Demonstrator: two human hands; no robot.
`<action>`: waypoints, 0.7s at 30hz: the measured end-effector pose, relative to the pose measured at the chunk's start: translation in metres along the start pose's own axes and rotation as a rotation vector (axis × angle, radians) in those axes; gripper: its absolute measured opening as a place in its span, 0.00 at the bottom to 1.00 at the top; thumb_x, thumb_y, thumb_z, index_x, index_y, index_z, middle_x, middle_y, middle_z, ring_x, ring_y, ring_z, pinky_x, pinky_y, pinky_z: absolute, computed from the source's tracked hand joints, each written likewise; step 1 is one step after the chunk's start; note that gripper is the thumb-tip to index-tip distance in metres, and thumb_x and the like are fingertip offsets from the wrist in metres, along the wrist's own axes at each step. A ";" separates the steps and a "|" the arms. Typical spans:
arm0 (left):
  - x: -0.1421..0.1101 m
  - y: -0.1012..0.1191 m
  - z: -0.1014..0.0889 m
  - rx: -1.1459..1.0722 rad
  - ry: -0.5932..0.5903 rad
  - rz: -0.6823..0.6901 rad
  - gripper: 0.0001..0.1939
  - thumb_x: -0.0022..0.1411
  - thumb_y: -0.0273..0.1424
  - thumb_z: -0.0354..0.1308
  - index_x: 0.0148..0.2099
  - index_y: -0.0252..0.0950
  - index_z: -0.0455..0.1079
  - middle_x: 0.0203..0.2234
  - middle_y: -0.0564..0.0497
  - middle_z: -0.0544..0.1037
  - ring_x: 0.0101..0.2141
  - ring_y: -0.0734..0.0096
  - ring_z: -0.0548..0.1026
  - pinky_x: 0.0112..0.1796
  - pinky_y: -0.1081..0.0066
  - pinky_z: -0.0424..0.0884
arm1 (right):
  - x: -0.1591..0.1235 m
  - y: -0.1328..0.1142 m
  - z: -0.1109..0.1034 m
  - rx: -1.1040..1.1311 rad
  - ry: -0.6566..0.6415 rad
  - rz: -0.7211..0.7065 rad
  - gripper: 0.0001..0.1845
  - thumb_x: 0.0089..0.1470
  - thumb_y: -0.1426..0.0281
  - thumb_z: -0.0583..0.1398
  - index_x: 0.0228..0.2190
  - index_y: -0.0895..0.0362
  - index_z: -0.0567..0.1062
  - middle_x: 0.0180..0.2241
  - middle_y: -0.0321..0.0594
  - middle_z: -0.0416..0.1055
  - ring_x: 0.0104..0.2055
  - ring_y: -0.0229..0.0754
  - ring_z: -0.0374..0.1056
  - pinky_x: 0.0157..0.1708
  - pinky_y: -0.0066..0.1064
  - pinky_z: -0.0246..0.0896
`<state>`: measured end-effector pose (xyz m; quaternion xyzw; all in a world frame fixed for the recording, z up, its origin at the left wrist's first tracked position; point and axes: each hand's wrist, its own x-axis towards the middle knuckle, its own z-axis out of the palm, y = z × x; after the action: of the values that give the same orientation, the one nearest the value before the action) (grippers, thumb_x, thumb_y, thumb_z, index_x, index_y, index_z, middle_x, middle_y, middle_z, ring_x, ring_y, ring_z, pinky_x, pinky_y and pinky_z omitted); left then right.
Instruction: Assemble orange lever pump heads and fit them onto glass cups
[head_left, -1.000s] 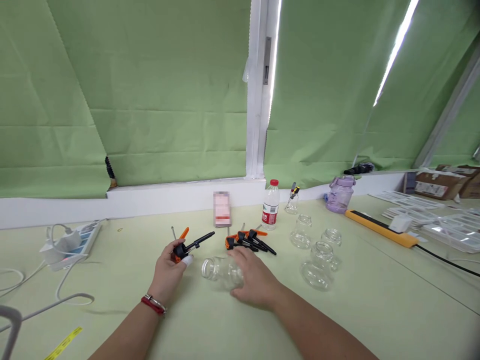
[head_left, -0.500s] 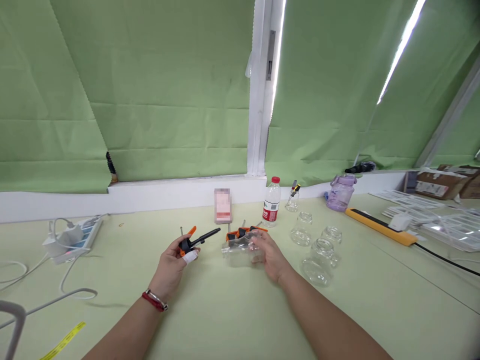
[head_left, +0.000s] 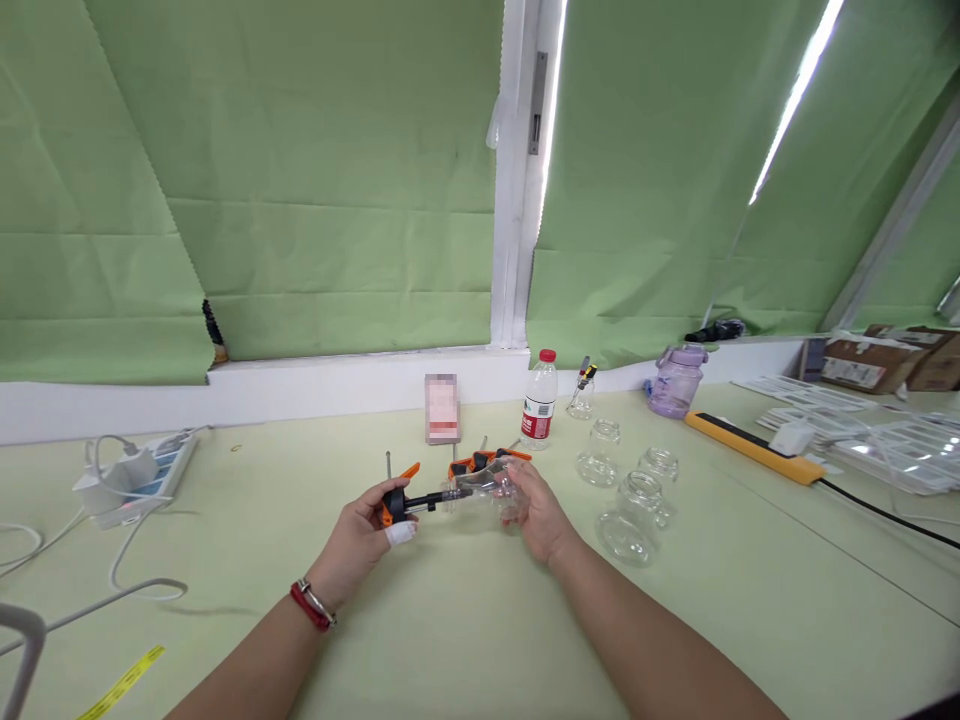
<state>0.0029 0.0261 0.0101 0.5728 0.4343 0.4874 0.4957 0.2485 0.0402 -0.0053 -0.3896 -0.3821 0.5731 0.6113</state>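
In my left hand (head_left: pixel 361 542) is a black-and-orange bottle top (head_left: pixel 395 506), its long dark stem pointing right. A thin metal rod sticks up from the top. My right hand (head_left: pixel 546 515) is wrapped round a clear bottle (head_left: pixel 480 512), which lies on its side with the neck towards the left. The stem's tip is inside the bottle's neck, while the top's collar stays apart from the rim. Just behind the bottle are several similar black-and-orange tops (head_left: pixel 484 460), partly hidden by it. White tape covers my left thumb.
Clear bottles (head_left: pixel 628 530) stand to the right. Behind are a red-capped water bottle (head_left: pixel 538 400), a phone-like upright panel (head_left: pixel 442 410) and a jar with tools (head_left: pixel 582 395). A purple jug (head_left: pixel 675 385) and yellow power strip (head_left: pixel 754 450) are far right; a white power strip (head_left: pixel 161 480) is left.
My left hand has moved right with the bottle top, and the stem has gone from outside the clear bottle into its neck. My right hand has barely moved.
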 end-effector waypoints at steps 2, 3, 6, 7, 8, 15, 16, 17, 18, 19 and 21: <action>-0.002 0.000 0.004 0.015 -0.034 -0.007 0.30 0.41 0.31 0.69 0.50 0.39 0.69 0.31 0.55 0.74 0.34 0.66 0.77 0.40 0.64 0.72 | -0.005 0.000 0.005 0.008 -0.055 0.015 0.19 0.45 0.55 0.62 0.38 0.51 0.70 0.34 0.35 0.68 0.32 0.38 0.66 0.16 0.22 0.57; -0.003 0.000 0.006 0.014 -0.051 -0.007 0.30 0.41 0.31 0.69 0.50 0.38 0.69 0.31 0.55 0.75 0.34 0.66 0.77 0.40 0.64 0.72 | -0.008 0.000 0.008 0.012 -0.078 0.019 0.20 0.45 0.56 0.62 0.40 0.51 0.70 0.34 0.36 0.68 0.32 0.38 0.65 0.16 0.22 0.58; -0.004 -0.002 0.010 -0.014 -0.091 0.005 0.30 0.41 0.30 0.69 0.50 0.37 0.69 0.33 0.53 0.76 0.34 0.68 0.76 0.40 0.66 0.71 | -0.013 0.001 0.013 0.012 -0.120 0.011 0.22 0.47 0.57 0.62 0.42 0.52 0.69 0.35 0.37 0.67 0.34 0.38 0.64 0.18 0.23 0.61; -0.004 -0.003 0.011 -0.024 -0.096 0.011 0.30 0.41 0.30 0.69 0.49 0.37 0.69 0.34 0.52 0.76 0.34 0.68 0.75 0.40 0.67 0.71 | -0.014 0.001 0.013 0.011 -0.129 0.007 0.22 0.47 0.57 0.62 0.43 0.52 0.69 0.36 0.37 0.67 0.35 0.39 0.64 0.19 0.23 0.61; -0.004 -0.004 0.012 -0.031 -0.098 0.015 0.30 0.41 0.30 0.69 0.49 0.37 0.69 0.35 0.52 0.76 0.34 0.69 0.75 0.40 0.67 0.71 | -0.015 0.001 0.014 0.011 -0.138 0.007 0.21 0.47 0.57 0.62 0.43 0.52 0.69 0.36 0.37 0.66 0.36 0.39 0.63 0.19 0.23 0.62; -0.005 -0.006 0.014 -0.045 -0.111 0.018 0.29 0.42 0.29 0.69 0.49 0.38 0.68 0.33 0.54 0.75 0.32 0.72 0.73 0.37 0.70 0.71 | -0.017 0.002 0.017 0.046 -0.214 0.004 0.19 0.48 0.58 0.62 0.42 0.52 0.68 0.37 0.37 0.66 0.37 0.40 0.63 0.20 0.24 0.63; -0.005 -0.006 0.013 -0.045 -0.108 0.020 0.28 0.43 0.28 0.69 0.49 0.38 0.68 0.33 0.54 0.75 0.32 0.73 0.73 0.37 0.71 0.70 | -0.017 0.002 0.017 0.046 -0.224 -0.002 0.19 0.48 0.58 0.62 0.41 0.52 0.68 0.38 0.37 0.66 0.37 0.40 0.63 0.21 0.25 0.64; -0.005 -0.006 0.013 -0.045 -0.104 0.024 0.28 0.43 0.28 0.69 0.49 0.38 0.68 0.33 0.54 0.75 0.32 0.73 0.72 0.37 0.71 0.70 | -0.017 0.002 0.017 0.046 -0.234 -0.006 0.19 0.48 0.58 0.63 0.41 0.52 0.68 0.38 0.37 0.66 0.37 0.40 0.63 0.22 0.25 0.64; -0.005 -0.005 0.013 -0.044 -0.099 0.029 0.28 0.43 0.28 0.69 0.49 0.38 0.68 0.33 0.54 0.74 0.32 0.73 0.72 0.37 0.72 0.70 | -0.017 0.002 0.018 0.047 -0.244 -0.007 0.18 0.49 0.58 0.62 0.41 0.52 0.68 0.38 0.37 0.66 0.37 0.40 0.63 0.22 0.26 0.64; -0.005 -0.005 0.013 -0.043 -0.098 0.034 0.27 0.43 0.28 0.69 0.48 0.37 0.68 0.33 0.54 0.74 0.32 0.73 0.72 0.37 0.71 0.70 | -0.018 0.002 0.018 0.048 -0.254 -0.007 0.18 0.49 0.59 0.62 0.41 0.52 0.68 0.39 0.37 0.66 0.37 0.39 0.63 0.22 0.26 0.65; -0.006 -0.002 0.012 -0.040 -0.103 0.044 0.26 0.46 0.30 0.68 0.48 0.37 0.68 0.32 0.53 0.74 0.32 0.73 0.72 0.37 0.70 0.70 | -0.018 0.002 0.018 0.051 -0.275 -0.003 0.17 0.50 0.59 0.62 0.41 0.52 0.67 0.39 0.37 0.65 0.36 0.39 0.63 0.23 0.27 0.65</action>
<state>0.0143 0.0185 0.0072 0.5963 0.3860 0.4767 0.5179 0.2301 0.0226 -0.0004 -0.2914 -0.4480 0.6298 0.5637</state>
